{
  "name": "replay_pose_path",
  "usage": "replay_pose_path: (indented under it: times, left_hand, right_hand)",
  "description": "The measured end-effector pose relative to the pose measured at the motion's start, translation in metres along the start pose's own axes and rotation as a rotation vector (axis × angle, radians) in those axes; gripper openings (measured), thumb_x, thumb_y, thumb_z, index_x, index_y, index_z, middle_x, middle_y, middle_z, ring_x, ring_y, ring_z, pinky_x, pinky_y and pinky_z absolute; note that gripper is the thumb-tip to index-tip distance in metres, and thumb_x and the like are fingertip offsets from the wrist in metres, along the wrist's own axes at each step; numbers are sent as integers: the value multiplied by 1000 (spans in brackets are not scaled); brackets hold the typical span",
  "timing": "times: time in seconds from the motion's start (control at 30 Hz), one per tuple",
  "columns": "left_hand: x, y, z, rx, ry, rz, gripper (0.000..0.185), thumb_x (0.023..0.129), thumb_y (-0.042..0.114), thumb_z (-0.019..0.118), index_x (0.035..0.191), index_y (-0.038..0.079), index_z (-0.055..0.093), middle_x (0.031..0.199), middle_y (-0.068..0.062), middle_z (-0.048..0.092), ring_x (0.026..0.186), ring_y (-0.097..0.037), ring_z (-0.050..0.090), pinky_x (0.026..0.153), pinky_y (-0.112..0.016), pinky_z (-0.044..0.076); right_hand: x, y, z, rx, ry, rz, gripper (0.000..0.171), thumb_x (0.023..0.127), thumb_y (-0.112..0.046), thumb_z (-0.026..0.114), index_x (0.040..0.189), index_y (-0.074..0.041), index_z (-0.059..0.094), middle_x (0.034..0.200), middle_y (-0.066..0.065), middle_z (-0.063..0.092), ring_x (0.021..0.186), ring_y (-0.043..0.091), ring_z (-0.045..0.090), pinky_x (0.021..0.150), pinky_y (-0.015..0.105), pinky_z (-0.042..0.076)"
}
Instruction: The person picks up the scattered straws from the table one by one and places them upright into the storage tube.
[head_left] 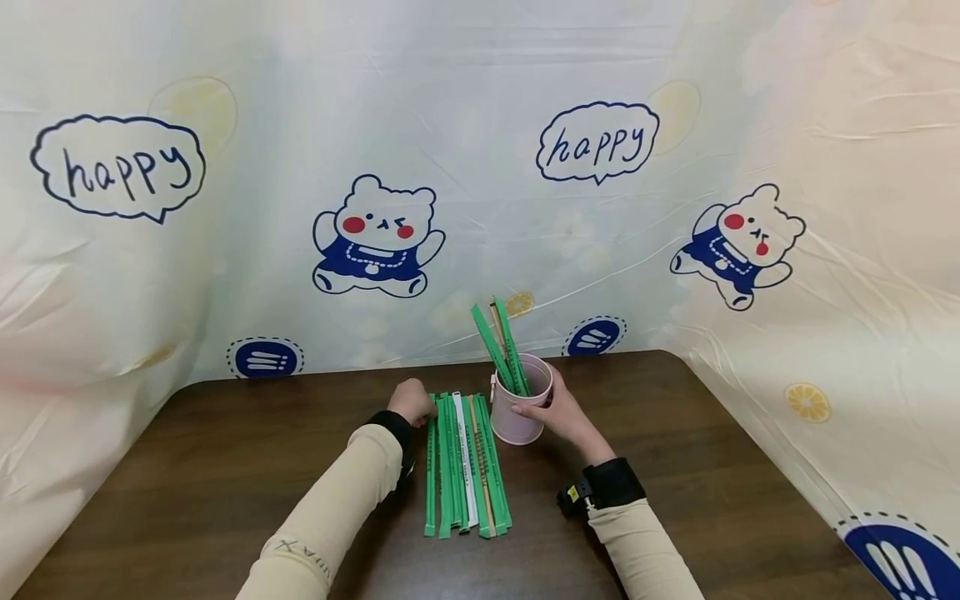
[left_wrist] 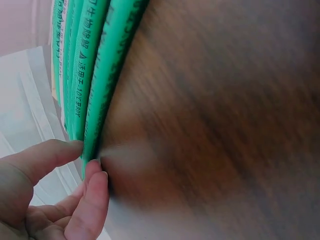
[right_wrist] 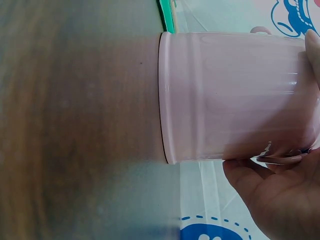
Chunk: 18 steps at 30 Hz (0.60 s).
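Observation:
A row of paper-wrapped straws (head_left: pixel 452 475) lies side by side on the table, mostly green with a white one (head_left: pixel 464 467) among them. At the far end of the row, my left hand (head_left: pixel 410 403) pinches the leftmost green wrapped straw (left_wrist: pixel 111 65) between thumb and fingertips, as the left wrist view shows. Just right of the row, a small pink bucket (head_left: pixel 516 427) stands upright on the table. My right hand (head_left: pixel 564 417) grips its right side near the rim, thumb across the front. Several wrapped straws (head_left: pixel 491 346) lean to the left inside the bucket.
The dark wooden table (head_left: pixel 225 467) ends at a patterned curtain (head_left: pixel 480 150) close behind the bucket. A black band with a small camera (head_left: pixel 600 486) sits on my right wrist; another black band (head_left: pixel 397 429) is on the left.

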<state>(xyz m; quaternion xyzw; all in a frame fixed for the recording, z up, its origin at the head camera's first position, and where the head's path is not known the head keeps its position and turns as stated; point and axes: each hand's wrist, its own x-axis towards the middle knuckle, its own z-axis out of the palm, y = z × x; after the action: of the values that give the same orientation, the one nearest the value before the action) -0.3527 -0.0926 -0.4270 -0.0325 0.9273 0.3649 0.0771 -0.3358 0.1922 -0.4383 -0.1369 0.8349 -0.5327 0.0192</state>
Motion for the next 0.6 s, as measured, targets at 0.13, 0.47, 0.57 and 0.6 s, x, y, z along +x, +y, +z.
replay_pose_path:
  times: [0.13,0.47,0.57,0.6]
  left_hand:
    - [-3,2,-2,24,0,-5,20,92,-3,64,73,-6,70,51,-5,49,44,-14,46,46,-23,40]
    - [0,-3,-7,4,-3,-33,20,90,-1,69,71,0,64,59,-8,56,44,-14,49,46,-23,44]
    - [2,-5,-8,24,-5,-51,14,91,0,69,77,-3,68,58,-6,54,44,-14,48,46,-24,42]
    - [2,-5,-9,38,-5,-55,14,91,1,68,77,-3,67,56,-5,52,44,-14,47,46,-24,41]
  right_hand:
    - [-1,-2,1,1,1,9,98,88,-25,81,160,-7,18,160,23,34,146,40,39,121,61,37]
    - [-2,-1,2,12,6,14,95,90,-20,80,160,-7,18,161,23,34,146,41,39,120,62,38]
    - [-4,-6,2,25,0,17,96,90,-17,79,161,-5,15,161,25,32,146,43,38,120,63,36]
    - [-7,-12,1,25,-2,14,95,90,-17,79,160,-3,16,160,26,33,146,44,38,120,64,37]
